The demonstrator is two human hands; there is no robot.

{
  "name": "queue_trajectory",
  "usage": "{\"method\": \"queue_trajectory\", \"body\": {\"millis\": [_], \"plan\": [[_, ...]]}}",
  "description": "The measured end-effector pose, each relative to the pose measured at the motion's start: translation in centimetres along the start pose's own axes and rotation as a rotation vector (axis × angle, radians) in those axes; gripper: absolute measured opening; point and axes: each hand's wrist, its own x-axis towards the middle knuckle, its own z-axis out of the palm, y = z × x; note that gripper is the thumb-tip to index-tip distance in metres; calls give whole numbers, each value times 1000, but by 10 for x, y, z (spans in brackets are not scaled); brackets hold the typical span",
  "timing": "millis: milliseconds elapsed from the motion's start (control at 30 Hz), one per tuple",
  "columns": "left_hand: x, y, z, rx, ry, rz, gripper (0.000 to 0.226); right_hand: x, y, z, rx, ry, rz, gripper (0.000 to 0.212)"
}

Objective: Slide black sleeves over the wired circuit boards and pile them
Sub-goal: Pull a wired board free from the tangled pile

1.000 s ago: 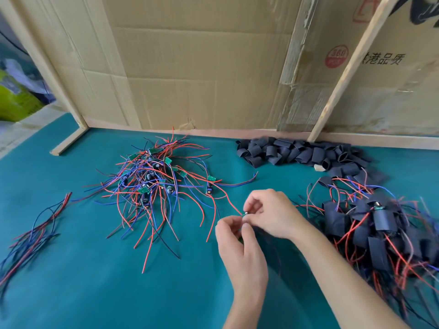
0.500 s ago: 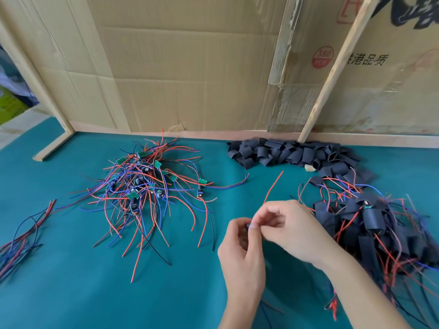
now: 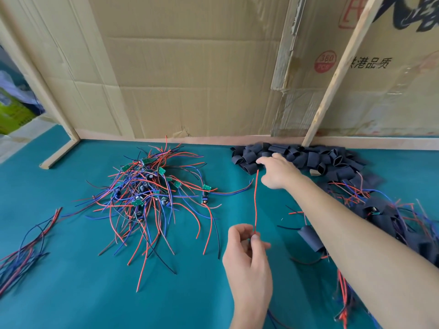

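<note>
Right now the left hand (image 3: pixel 248 262) pinches the wires of one board between thumb and fingertips, a narrow grip with a single red wire (image 3: pixel 256 200) rising straight up out of it; the board itself is hidden behind the fingers, so I cannot tell how it sits. Beyond it, the right hand (image 3: pixel 276 173) has its arm stretched across to the heap of loose black sleeves (image 3: pixel 306 157) along the back of the table (image 3: pixel 71 293), fingertips touching the near edge of the heap. Whether that grip has already closed on a sleeve cannot be told, since the fingertips are buried among them. Under and beside the right forearm lies the pile of finished sleeved boards (image 3: pixel 389 222), one sleeved piece (image 3: pixel 310 238) resting apart from it nearer the left hand. To the left sits the tangle of bare wired boards (image 3: pixel 147 188), and a bundle of spare wires (image 3: pixel 26 250) lies at the far left edge. The likely trouble from here: the sleeves are packed and overlapping, so the fingers may lift two at once or drag the heap; the upright red wire stands just beside the reaching wrist and could be snagged; and the forearm may sweep finished pieces out of their pile.
</note>
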Motion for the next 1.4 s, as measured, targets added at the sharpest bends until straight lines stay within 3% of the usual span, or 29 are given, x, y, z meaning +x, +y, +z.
{"method": "queue_trajectory", "body": {"millis": [133,267,367,500,600,633,767,867,967,1267,1400], "plan": [[0,0,-1,0,-13,6,21,8,1,7,-68,27,31,51],[2,-1,-1,-5,-21,5,21,11,10,12,-97,149,29,18],[2,-1,0,-14,-16,8,22,10,17,13,-44,224,75,26],[1,1,-1,-26,1,-6,23,-15,19,-1,172,393,110,27],[3,-2,1,-51,2,-34,26,-62,19,0,522,465,-28,12],[3,-1,2,-67,7,-38,27,-82,17,4,651,443,-71,7],[2,1,1,-67,24,-20,33,-131,17,29,968,310,-109,24],[3,-1,-1,-24,18,-13,33,-145,23,44,1050,157,-113,18],[2,1,-1,5,-27,3,34,-154,26,54,1095,131,-127,7],[0,4,0,19,-10,4,35,-163,36,58,1346,-102,-240,40],[0,7,-1,-10,-10,-5,35,-165,31,56,1358,-49,-247,35]]}}
